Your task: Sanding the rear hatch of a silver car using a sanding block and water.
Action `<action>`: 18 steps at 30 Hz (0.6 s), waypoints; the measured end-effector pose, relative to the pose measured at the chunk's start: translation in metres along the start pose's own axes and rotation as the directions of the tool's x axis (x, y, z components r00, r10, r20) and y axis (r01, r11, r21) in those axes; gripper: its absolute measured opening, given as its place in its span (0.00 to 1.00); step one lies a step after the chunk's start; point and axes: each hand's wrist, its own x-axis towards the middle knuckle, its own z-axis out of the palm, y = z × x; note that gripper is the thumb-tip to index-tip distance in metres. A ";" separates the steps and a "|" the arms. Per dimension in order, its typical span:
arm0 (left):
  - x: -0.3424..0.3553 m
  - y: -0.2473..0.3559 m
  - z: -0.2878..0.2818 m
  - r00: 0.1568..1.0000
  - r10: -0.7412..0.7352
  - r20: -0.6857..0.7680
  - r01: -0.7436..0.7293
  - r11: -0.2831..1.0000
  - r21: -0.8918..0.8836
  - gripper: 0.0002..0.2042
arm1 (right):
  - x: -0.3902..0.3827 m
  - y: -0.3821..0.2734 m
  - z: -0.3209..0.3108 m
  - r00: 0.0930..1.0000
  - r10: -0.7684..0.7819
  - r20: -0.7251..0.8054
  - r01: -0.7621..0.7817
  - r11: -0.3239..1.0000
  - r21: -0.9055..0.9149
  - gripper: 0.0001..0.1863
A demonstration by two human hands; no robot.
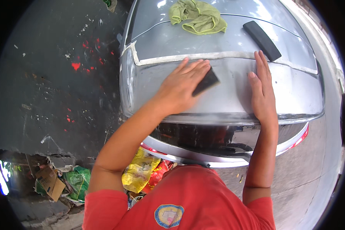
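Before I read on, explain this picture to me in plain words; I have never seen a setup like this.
There is no robot here, just a person's two bare hands. The single picture comes from a wide fisheye camera worn on the head and looking down, so straight edges bend and the person's red shirt shows at the bottom.

In front is a silver vehicle. On it lie a yellow-green cloth and a long dark bar, with a strip of pale tape running across.

The left hand holds a small dark block against the silver surface. The right hand is open, holding nothing, close to the bar.
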 end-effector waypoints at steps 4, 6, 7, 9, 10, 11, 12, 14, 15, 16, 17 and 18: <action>-0.057 -0.049 -0.034 0.969 -0.238 0.061 0.234 0.970 0.069 0.28 | -0.005 0.002 -0.006 0.999 0.037 -0.025 -0.037 0.999 0.005 0.32; -0.091 -0.065 -0.040 0.943 -0.328 0.049 0.321 0.940 0.119 0.28 | -0.002 -0.006 -0.002 1.000 0.020 -0.021 -0.021 1.000 -0.006 0.31; -0.101 -0.069 -0.042 0.913 -0.407 0.035 0.397 0.905 0.155 0.28 | -0.002 -0.008 -0.001 1.000 0.017 -0.017 -0.017 1.000 0.000 0.31; -0.072 -0.041 -0.028 0.938 -0.347 0.011 0.341 0.927 0.156 0.28 | -0.001 -0.007 -0.002 1.000 0.023 0.000 -0.023 1.000 -0.008 0.31; -0.056 -0.029 -0.020 0.963 -0.270 -0.005 0.267 0.951 0.153 0.28 | -0.001 -0.005 -0.003 1.000 0.019 0.002 -0.019 1.000 -0.005 0.31; -0.054 -0.023 -0.017 0.961 -0.276 -0.008 0.274 0.949 0.158 0.28 | -0.002 -0.004 -0.004 1.000 0.025 -0.001 -0.025 1.000 -0.018 0.31; -0.054 -0.018 -0.015 0.967 -0.257 0.001 0.253 0.953 0.164 0.28 | -0.002 -0.002 -0.005 1.000 0.031 -0.005 -0.031 0.999 -0.030 0.31; -0.063 -0.024 -0.016 0.970 -0.243 0.009 0.238 0.956 0.170 0.28 | -0.003 0.001 -0.004 1.000 0.032 -0.001 -0.032 0.999 -0.031 0.31; -0.079 -0.042 -0.022 0.935 -0.354 -0.008 0.347 0.912 0.218 0.28 | -0.002 0.000 -0.006 0.999 0.034 -0.001 -0.034 0.999 -0.030 0.31; -0.095 -0.058 -0.031 0.886 -0.463 -0.032 0.454 0.850 0.268 0.28 | -0.002 -0.003 -0.005 0.999 0.034 0.000 -0.034 0.999 -0.022 0.31; -0.101 -0.067 -0.039 0.861 -0.507 -0.028 0.502 0.840 0.204 0.26 | -0.002 -0.004 -0.005 1.000 0.030 0.004 -0.030 0.999 -0.018 0.31; -0.103 -0.066 -0.038 0.858 -0.512 -0.030 0.506 0.837 0.207 0.26 | -0.003 -0.005 -0.004 0.999 0.036 0.007 -0.036 0.999 -0.017 0.31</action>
